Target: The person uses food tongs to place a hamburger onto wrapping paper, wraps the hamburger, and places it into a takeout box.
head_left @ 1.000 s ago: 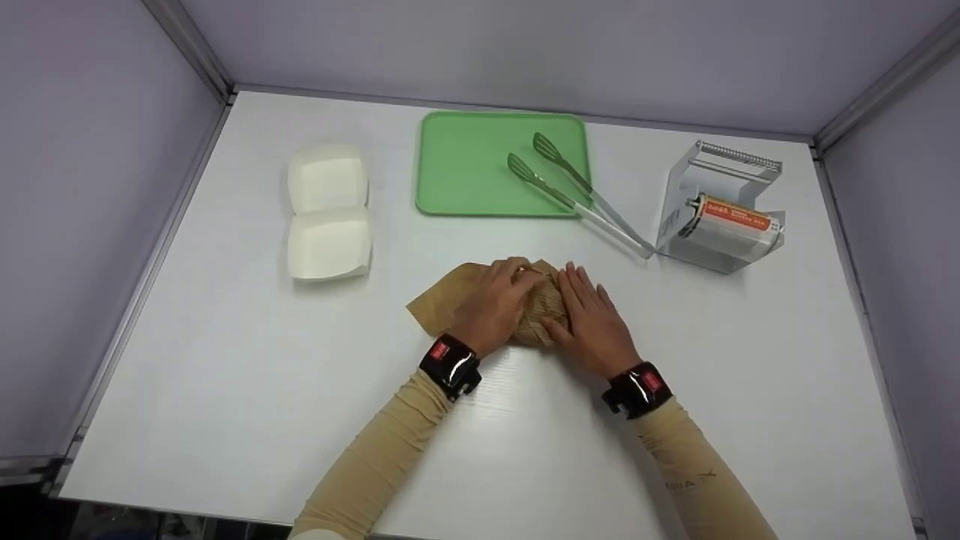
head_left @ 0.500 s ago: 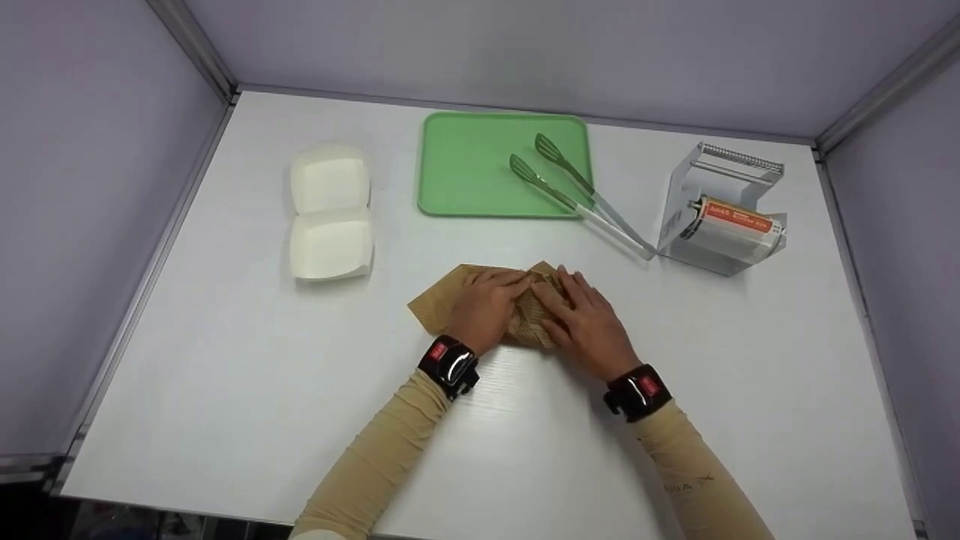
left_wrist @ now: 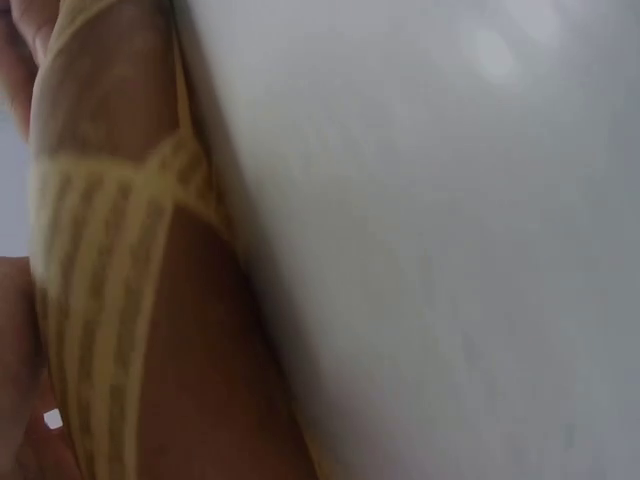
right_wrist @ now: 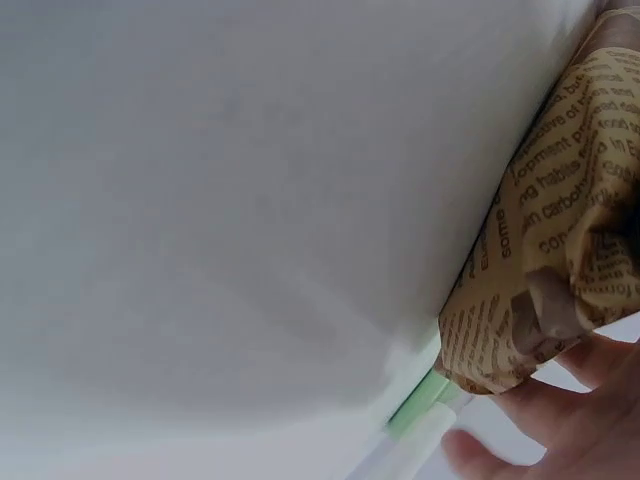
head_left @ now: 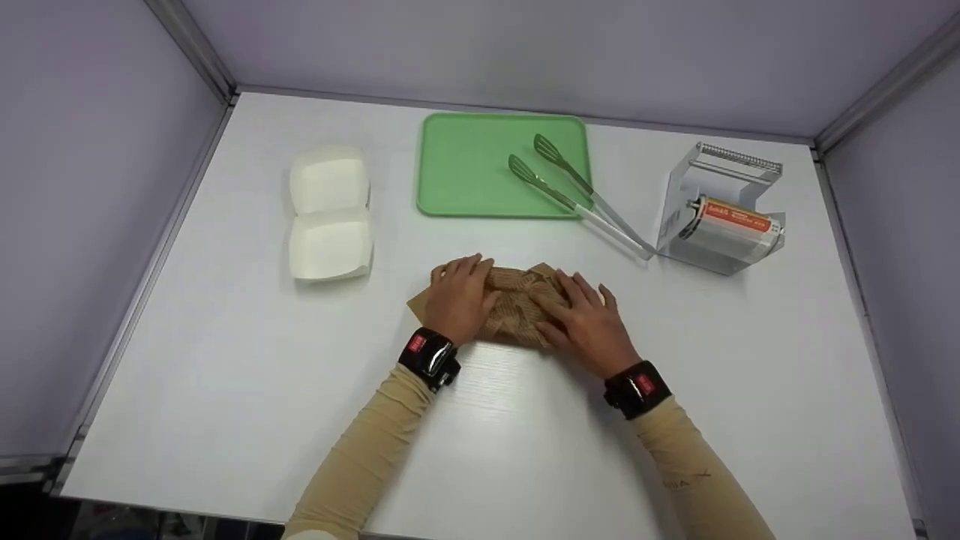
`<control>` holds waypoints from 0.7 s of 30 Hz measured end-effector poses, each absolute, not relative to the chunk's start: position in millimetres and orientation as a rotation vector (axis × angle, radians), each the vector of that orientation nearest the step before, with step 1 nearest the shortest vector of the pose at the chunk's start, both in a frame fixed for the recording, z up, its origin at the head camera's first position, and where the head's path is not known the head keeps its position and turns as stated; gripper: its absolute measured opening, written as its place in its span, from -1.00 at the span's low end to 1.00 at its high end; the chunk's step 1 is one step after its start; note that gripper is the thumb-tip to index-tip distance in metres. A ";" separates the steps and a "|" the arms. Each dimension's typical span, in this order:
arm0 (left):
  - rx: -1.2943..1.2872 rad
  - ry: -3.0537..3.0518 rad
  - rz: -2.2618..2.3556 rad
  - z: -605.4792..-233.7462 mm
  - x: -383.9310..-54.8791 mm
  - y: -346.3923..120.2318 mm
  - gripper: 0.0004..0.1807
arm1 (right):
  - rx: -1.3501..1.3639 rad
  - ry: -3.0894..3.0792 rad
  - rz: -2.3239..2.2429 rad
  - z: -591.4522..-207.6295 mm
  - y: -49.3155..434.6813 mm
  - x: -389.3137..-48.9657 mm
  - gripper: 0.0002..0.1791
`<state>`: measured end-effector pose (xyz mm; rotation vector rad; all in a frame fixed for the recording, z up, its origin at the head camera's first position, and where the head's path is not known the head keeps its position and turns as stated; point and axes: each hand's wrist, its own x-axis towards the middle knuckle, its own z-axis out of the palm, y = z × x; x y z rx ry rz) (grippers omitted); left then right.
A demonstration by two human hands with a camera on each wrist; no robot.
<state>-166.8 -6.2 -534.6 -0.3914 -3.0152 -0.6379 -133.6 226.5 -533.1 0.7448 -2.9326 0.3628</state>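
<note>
A brown food-wrapping paper, printed with newspaper-like text, lies bunched and folded on the white table. It bulges in the middle; whatever is inside is hidden. My left hand grips its left part, fingers bent over the far edge and thumb toward the centre. A flat corner of paper sticks out left of that hand. At the right end, my right hand holds the folded side, thumb and forefinger on top. The right wrist view shows the printed paper close up, with fingers behind its end.
Beyond the paper lies a green tray, with tongs resting open across its right edge. A white clamshell box stands open at left. A metal dispenser with an orange-labelled roll is at right. Walls enclose the table.
My left hand has moved from the middle of the paper to its left part, and the left flap is now gathered inward. The right hand stays at the right end, its forefinger shifted onto the fold.
</note>
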 end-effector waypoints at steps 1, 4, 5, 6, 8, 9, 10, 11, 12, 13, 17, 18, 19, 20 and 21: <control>-0.365 -3.021 -0.639 -534.7 -167.6 -10.5 -0.42 | 0.740 -2.943 0.356 -533.0 226.3 -133.9 -0.45; -0.303 -3.034 -0.645 -535.0 -169.6 -23.4 -0.37 | 0.732 -2.961 0.343 -533.0 225.9 -134.6 -0.45; -0.286 -3.038 -0.639 -535.1 -170.1 -27.5 -0.35 | 0.733 -2.961 0.336 -533.1 225.9 -134.8 -0.45; -0.271 -3.037 -0.635 -535.3 -170.7 -31.3 -0.34 | 0.734 -2.959 0.329 -533.3 225.9 -135.0 -0.45; -0.247 -3.045 -0.617 -535.9 -171.9 -37.7 -0.32 | 0.739 -2.953 0.308 -533.8 226.1 -135.4 -0.45; -0.237 -3.050 -0.608 -536.0 -172.5 -40.5 -0.33 | 0.744 -2.950 0.293 -534.1 226.2 -135.6 -0.46; -0.229 -3.059 -0.598 -536.3 -173.1 -43.1 -0.33 | 0.749 -2.945 0.280 -534.3 226.4 -135.6 -0.46; -0.224 -3.069 -0.593 -536.2 -173.3 -45.4 -0.34 | 0.755 -2.942 0.269 -534.5 226.5 -135.7 -0.46; -0.217 -3.082 -0.594 -536.2 -173.5 -47.4 -0.36 | 0.759 -2.940 0.262 -534.7 226.6 -135.8 -0.46; -0.210 -3.096 -0.598 -535.8 -173.1 -49.4 -0.39 | 0.763 -2.938 0.256 -534.8 226.7 -135.8 -0.46; -0.163 -3.151 -0.640 -533.4 -168.9 -57.0 -0.54 | 0.770 -2.934 0.251 -535.6 227.3 -135.6 -0.45; -0.150 -3.157 -0.661 -532.9 -167.5 -58.9 -0.59 | 0.770 -2.934 0.256 -535.8 227.4 -135.5 -0.45; -0.142 -3.158 -0.691 -532.1 -165.9 -60.9 -0.64 | 0.770 -2.935 0.259 -535.9 227.5 -135.5 -0.45; -0.135 -3.159 -0.726 -531.3 -164.4 -62.9 -0.68 | 0.769 -2.938 0.261 -535.6 227.6 -135.4 -0.45; -0.134 -3.155 -0.758 -530.4 -162.9 -64.6 -0.71 | 0.767 -2.943 0.263 -535.3 227.6 -135.4 -0.45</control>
